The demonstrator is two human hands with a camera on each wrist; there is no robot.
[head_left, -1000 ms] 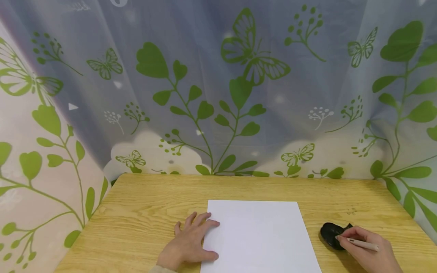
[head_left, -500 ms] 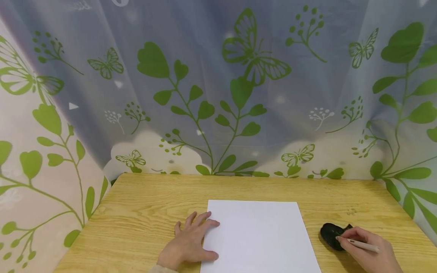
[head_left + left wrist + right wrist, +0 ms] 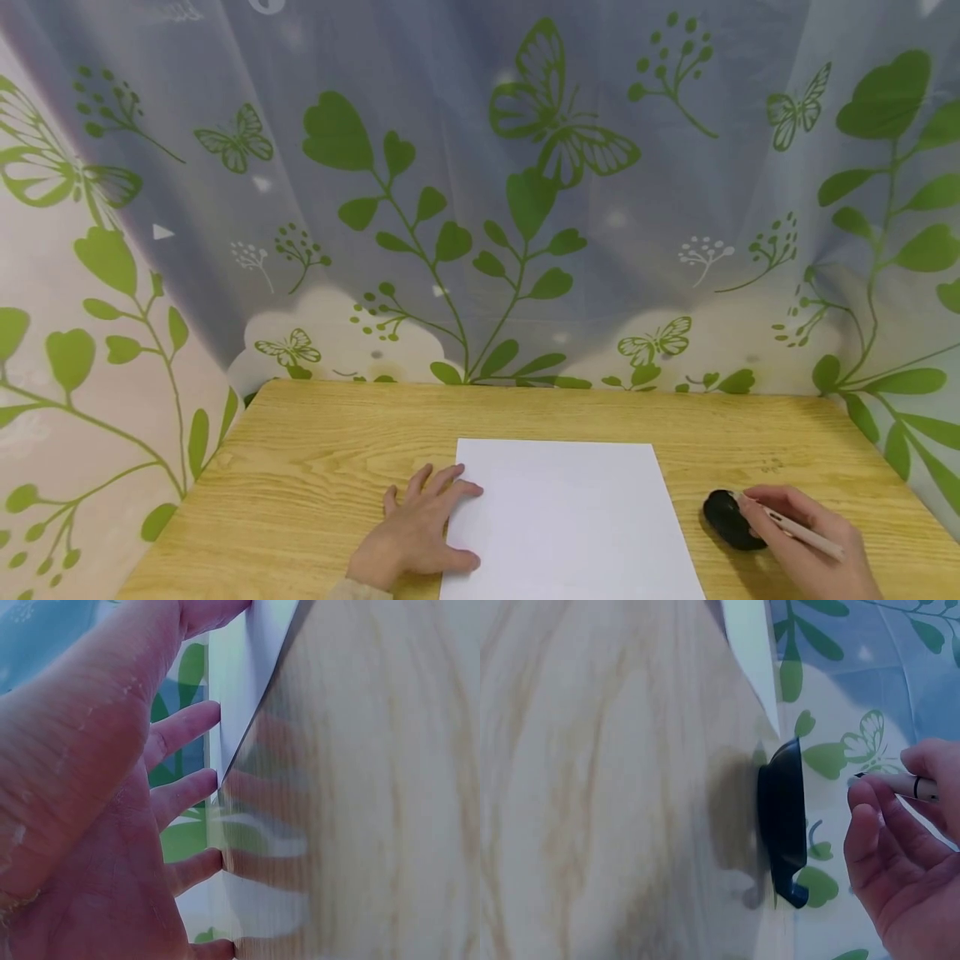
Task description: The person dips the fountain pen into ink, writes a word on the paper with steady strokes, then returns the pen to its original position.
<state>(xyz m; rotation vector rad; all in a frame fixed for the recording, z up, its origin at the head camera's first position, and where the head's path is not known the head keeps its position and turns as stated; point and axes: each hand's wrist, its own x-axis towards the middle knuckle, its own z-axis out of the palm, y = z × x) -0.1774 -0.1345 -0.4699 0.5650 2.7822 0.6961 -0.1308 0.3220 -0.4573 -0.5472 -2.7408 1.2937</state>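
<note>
A blank white sheet of paper [image 3: 562, 517] lies on the table. My left hand [image 3: 420, 533] rests at its left edge, fingers spread; the thumb and some fingertips touch the paper, the others the tabletop. In the left wrist view the fingertips of the left hand [image 3: 187, 791] meet the table and sheet. My right hand [image 3: 810, 533] pinches a slim pale pen [image 3: 802, 533] over a small black dish [image 3: 727, 521] right of the paper. The right wrist view shows the dark pen tip above the dish [image 3: 784, 817], apart from it, with a short stub at the dish's side.
The wood-grain table [image 3: 322, 450] runs back to a grey-blue curtain [image 3: 450, 208] with green leaves and butterflies. More printed curtain [image 3: 112, 400] hangs along the left side. Bare tabletop lies behind the paper and to its left.
My right hand has risen a little from the dish, the pen tip moving toward the dish's far side. The dish's stub is now hidden in the head view. The left hand stays put.
</note>
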